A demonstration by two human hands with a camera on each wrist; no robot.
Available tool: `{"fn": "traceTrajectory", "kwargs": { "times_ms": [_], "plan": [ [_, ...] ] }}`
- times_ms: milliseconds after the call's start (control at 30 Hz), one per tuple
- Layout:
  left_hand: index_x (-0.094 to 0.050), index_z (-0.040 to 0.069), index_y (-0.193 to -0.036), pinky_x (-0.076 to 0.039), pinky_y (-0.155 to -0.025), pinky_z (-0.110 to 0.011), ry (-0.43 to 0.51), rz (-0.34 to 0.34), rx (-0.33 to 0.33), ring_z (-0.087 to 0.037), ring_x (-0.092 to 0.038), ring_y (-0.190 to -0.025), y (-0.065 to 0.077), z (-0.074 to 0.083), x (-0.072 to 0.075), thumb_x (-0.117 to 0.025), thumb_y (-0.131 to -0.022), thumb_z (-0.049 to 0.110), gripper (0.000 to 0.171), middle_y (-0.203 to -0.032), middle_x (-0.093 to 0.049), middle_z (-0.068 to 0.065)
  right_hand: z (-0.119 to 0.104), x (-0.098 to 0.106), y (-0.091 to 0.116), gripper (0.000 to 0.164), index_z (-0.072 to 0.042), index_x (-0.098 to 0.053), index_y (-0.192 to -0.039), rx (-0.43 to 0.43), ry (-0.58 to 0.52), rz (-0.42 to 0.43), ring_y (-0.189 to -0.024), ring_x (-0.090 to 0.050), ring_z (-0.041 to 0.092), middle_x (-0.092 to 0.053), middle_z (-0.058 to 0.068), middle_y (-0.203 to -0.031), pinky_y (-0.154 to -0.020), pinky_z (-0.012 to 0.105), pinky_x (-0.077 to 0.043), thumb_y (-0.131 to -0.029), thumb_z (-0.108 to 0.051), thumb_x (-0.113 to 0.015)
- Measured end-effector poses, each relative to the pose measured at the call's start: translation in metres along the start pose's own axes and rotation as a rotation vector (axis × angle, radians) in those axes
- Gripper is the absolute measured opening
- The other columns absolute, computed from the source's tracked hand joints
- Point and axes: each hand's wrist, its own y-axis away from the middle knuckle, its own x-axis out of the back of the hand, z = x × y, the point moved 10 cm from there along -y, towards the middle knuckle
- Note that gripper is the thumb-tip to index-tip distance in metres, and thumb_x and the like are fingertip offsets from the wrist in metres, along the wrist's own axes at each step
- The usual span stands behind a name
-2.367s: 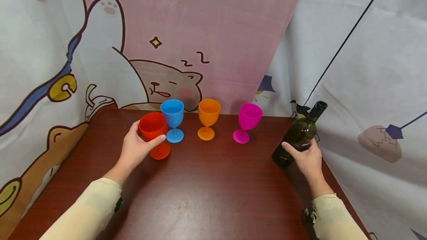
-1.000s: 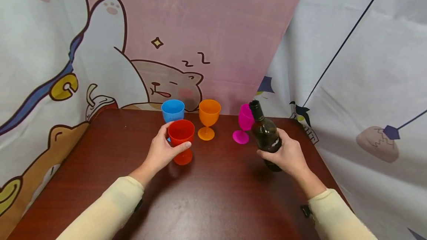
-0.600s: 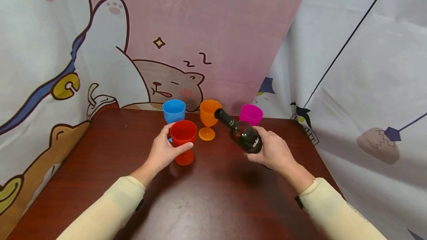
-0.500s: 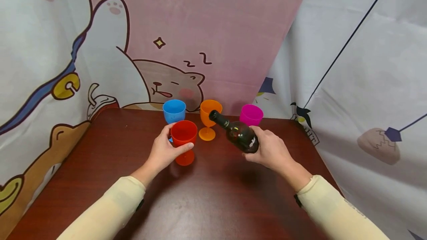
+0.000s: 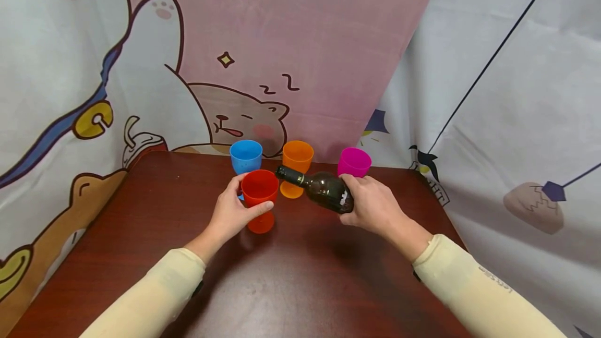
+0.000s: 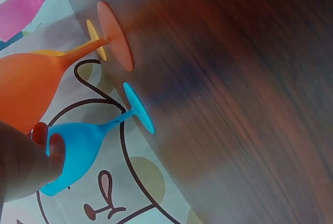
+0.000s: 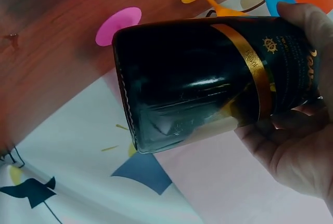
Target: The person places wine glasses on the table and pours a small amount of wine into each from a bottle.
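My left hand (image 5: 228, 215) grips the bowl of a red goblet (image 5: 260, 192), thumb across its near side. In the left wrist view this goblet (image 6: 34, 86) looks orange; whether its foot touches the table I cannot tell. My right hand (image 5: 377, 206) holds a dark green wine bottle (image 5: 325, 190) around its body, tipped almost level with its neck pointing left. The bottle's mouth is at the right rim of the red goblet. No liquid is visible. A gold band crosses the bottle's dark label in the right wrist view, with fingers (image 7: 296, 141) wrapped round it.
Behind the red goblet stands a blue goblet (image 5: 246, 159). An orange goblet (image 5: 298, 153) is behind the bottle's neck, and a magenta goblet (image 5: 354, 161) behind my right hand. The brown table (image 5: 281, 286) meets a printed cloth (image 5: 319, 51) at the back and sides.
The red goblet moved right in my left hand, then stayed almost still. My right hand brought the bottle left from the table's right side, tipping it until its mouth reached the goblet's rim.
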Motion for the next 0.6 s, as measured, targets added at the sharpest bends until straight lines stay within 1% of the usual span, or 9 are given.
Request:
{"fn": "traceTrajectory", "kwargs": {
  "times_ms": [200, 600],
  "plan": [
    [-0.040, 0.018, -0.158, -0.062, -0.102, -0.053, 0.007, 0.000, -0.006, -0.033, -0.061, -0.135, 0.000, 0.001, 0.000, -0.093, -0.083, 0.043, 0.094, -0.150, -0.060, -0.008, -0.006, 0.000, -0.005, 0.075, -0.010, -0.062, -0.125, 0.024, 0.053, -0.022, -0.085, -0.066, 0.029, -0.077, 0.010, -0.096, -0.075, 0.047, -0.059, -0.062, -0.033, -0.097],
    [-0.041, 0.019, -0.157, -0.061, -0.102, -0.055, 0.006, -0.007, -0.018, -0.033, -0.061, -0.136, 0.001, 0.002, -0.003, -0.093, -0.083, 0.044, 0.094, -0.149, -0.061, -0.007, -0.010, -0.001, -0.015, 0.075, -0.008, -0.060, -0.122, 0.054, 0.175, -0.076, -0.086, -0.065, 0.032, -0.078, 0.012, -0.099, -0.084, 0.047, -0.060, -0.063, -0.037, -0.097]
  ]
}}
